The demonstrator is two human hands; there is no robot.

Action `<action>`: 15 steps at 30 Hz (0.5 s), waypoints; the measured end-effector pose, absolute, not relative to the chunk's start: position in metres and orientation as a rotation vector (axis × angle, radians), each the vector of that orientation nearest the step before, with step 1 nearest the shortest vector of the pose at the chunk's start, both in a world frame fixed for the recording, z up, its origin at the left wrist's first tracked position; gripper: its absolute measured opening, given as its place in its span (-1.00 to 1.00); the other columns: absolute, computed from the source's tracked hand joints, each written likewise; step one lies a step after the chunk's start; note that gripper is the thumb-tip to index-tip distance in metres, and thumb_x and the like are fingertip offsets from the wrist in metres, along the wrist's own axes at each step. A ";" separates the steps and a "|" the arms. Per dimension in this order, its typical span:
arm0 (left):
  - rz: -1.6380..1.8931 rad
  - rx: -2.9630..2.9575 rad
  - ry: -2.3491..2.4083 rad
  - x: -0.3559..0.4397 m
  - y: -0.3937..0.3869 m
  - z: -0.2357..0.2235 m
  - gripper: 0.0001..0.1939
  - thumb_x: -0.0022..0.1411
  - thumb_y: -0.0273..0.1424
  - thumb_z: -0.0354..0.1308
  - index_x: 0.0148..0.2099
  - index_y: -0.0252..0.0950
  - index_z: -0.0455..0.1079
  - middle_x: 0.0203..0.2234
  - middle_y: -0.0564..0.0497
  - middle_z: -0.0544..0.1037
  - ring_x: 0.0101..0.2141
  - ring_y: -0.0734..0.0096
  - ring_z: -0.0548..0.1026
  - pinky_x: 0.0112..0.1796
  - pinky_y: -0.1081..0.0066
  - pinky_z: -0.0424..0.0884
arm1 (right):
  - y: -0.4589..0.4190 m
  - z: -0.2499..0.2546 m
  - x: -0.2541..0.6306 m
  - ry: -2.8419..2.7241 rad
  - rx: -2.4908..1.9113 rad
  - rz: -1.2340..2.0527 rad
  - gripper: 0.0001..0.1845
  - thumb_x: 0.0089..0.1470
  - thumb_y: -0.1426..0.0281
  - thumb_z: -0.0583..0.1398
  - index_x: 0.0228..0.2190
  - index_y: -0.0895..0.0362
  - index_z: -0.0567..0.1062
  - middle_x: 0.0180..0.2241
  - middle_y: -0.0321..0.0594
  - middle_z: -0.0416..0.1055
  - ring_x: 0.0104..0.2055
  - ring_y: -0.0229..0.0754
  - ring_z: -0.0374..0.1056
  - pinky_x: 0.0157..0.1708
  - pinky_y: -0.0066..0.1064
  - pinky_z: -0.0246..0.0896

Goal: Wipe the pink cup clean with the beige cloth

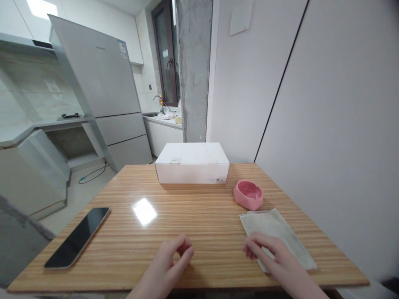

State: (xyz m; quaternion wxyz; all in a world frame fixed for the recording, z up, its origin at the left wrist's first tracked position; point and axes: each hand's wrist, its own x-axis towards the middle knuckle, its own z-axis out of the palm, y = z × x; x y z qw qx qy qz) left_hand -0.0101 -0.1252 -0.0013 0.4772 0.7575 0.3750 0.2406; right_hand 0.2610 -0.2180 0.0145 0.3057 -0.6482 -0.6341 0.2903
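Note:
My left hand point(174, 259) is at the front middle of the wooden table, its fingers curled in and the thumb near the index finger, with nothing seen in it. To its right, my right hand point(269, 253) is over the left part of a flat, folded grey-green cloth point(291, 241). Its fingers are curled too, and no object shows in them; whether it touches the cloth I cannot tell. Just behind the cloth sits a pink, faceted bowl that looks like an ashtray point(248, 195).
A closed white box point(191, 172) stands at the table's point(199, 211) far edge. A black-screened smartphone point(79, 236) lies at the left. A pale wall point(327, 124) runs along the right side. Behind are a fridge point(99, 74) and a concrete pillar point(195, 74).

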 end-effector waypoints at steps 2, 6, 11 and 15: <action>0.699 1.909 0.963 -0.009 -0.119 -0.014 -0.67 0.31 -0.17 -0.05 -0.39 -0.27 0.31 -0.48 0.04 0.42 -0.38 0.40 0.40 -0.33 0.47 0.25 | -0.205 0.004 0.282 -1.471 -1.740 0.469 -0.60 0.14 0.06 0.03 -0.48 0.04 0.48 -0.41 -0.22 0.49 -0.29 -0.06 0.41 -0.23 -0.29 0.31; 0.788 1.893 0.967 -0.008 -0.115 -0.034 -0.67 0.31 -0.17 -0.05 -0.39 -0.27 0.31 -0.51 0.04 0.42 -0.42 0.40 0.40 -0.37 0.47 0.26 | -0.174 -0.019 0.322 -1.165 -1.781 0.135 -0.57 0.05 0.04 0.12 -0.15 0.04 0.45 -0.15 -0.15 0.48 -0.13 -0.01 0.42 -0.08 -0.22 0.27; 0.824 1.909 0.969 -0.004 -0.115 -0.046 -0.68 0.31 -0.19 -0.03 -0.39 -0.28 0.31 -0.53 0.04 0.41 -0.45 0.41 0.39 -0.39 0.48 0.26 | -0.122 -0.032 0.350 -1.158 -1.882 0.047 -0.04 -0.17 0.03 0.29 0.18 0.16 0.12 0.14 0.07 0.21 0.16 0.14 0.17 0.12 -0.09 0.07; 0.833 1.911 0.990 -0.004 -0.113 -0.048 -0.66 0.31 -0.17 -0.04 -0.40 -0.28 0.31 -0.53 0.05 0.40 -0.46 0.42 0.39 -0.40 0.47 0.27 | -0.102 -0.035 0.360 -1.203 -1.827 0.199 -0.05 -0.30 0.13 0.36 0.11 0.17 0.23 -0.01 0.01 0.37 0.01 0.12 0.32 -0.01 -0.12 0.19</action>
